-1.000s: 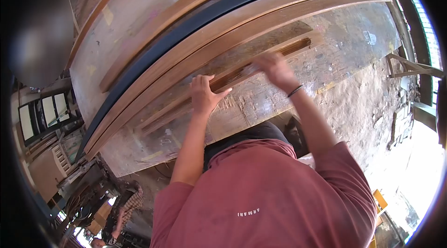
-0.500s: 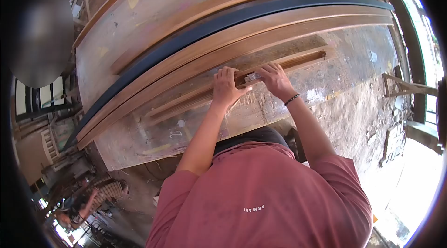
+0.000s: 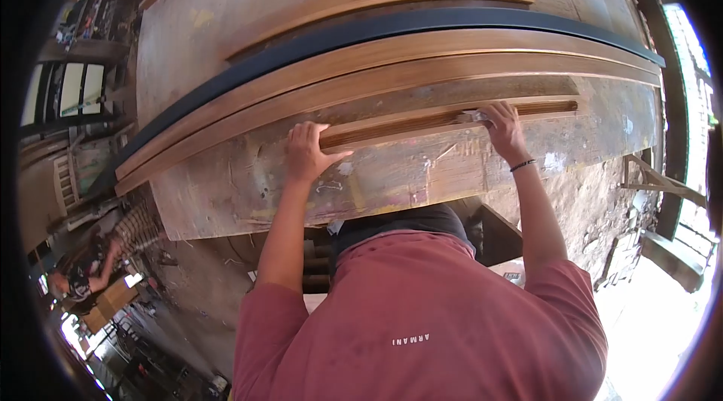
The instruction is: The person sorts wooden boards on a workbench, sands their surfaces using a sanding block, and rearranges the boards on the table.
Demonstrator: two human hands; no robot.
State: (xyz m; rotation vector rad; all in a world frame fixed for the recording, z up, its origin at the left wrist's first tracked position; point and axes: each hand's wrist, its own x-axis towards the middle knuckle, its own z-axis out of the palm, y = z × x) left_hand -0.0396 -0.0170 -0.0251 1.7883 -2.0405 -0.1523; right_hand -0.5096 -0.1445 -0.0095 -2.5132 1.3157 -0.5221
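A short grooved wooden piece [image 3: 407,124] lies on the worn workbench [image 3: 392,175], nearest my body. My left hand [image 3: 307,152] is at its left end, thumb and fingers spread around the end. In my right hand [image 3: 504,128] is a small whitish crumpled piece [image 3: 473,115], pinched and resting on the groove toward the right part of the wood. A dark cord circles my right wrist. Beyond the grooved piece lie long wooden strips [image 3: 392,73] side by side, then a long dark blue strip [image 3: 392,22].
Another wooden strip [image 3: 376,0] lies past the blue one. At the lower left a person [image 3: 98,265] is beside a wooden box. A wooden trestle [image 3: 655,179] stands at the right, and a framed panel [image 3: 71,92] is at the left.
The view has shifted. My left hand has moved left to the end of the grooved piece. My right hand has moved right along it with the whitish piece, so the hands are farther apart.
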